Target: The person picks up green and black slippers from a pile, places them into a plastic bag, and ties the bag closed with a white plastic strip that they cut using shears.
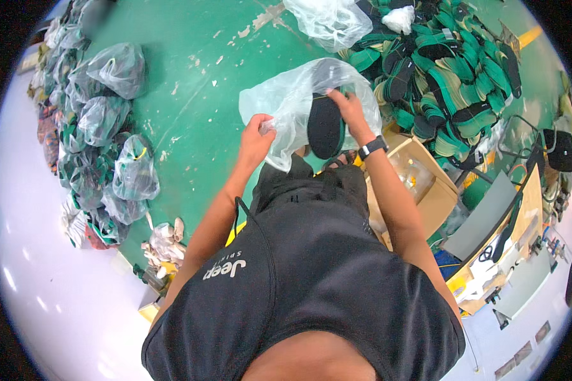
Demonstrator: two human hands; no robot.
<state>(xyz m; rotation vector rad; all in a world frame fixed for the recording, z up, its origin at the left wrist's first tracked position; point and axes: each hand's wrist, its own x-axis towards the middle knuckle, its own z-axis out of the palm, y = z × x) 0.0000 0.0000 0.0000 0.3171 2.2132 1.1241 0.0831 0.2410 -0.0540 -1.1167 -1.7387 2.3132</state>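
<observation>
Black insole (326, 130), long, round-ended and matte, is held in front of the person's legs, its far end under the film of a clear plastic bag (279, 95) and its near end outside. At far left, bulging see-through bags (136, 168) are heaped, their glossy, creased film showing dark and green contents. Next comes a smooth green floor (190, 114), chipped in pale patches. Pale lettering (225, 270) is printed on the chest of the dark cloth shirt (318, 254). The left hand (257, 134) pinches the thin, wrinkled edge of the clear bag between thumb and fingers. Farther right, the right hand (349, 111) has its fingertips closed on the insole at the bag's edge; a black wristband (372, 147) circles that wrist. Beyond it stand an open brown cardboard box (429, 206), its flaps flat and stiff, and a loose pile of insoles (438, 82), black and green, curved and stacked in layers, some bearing small pale marks too tiny to read.
</observation>
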